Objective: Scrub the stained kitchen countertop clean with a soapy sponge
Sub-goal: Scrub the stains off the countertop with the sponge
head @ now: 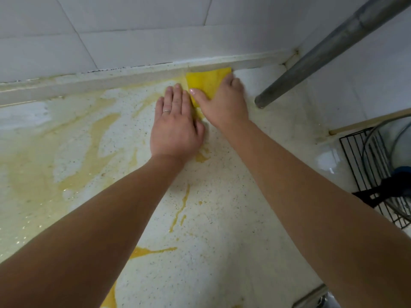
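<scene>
A yellow sponge [206, 82] lies flat on the speckled white countertop [222, 230], pushed up against the raised back ledge [100, 82]. My right hand [222, 101] presses down on it, thumb stretched along its left edge and fingers over its right end. My left hand [175, 127] lies flat on the counter just left of the sponge, fingers straight, a ring on one finger. Yellow stains [93, 138] spread over the left half of the counter, with streaks [181, 210] nearer the front.
A grey metal pipe [322, 50] slants down to the counter in the back right corner. A black wire rack [364, 165] with a glass lid stands at the right. White tiled walls [133, 30] close off the back and right.
</scene>
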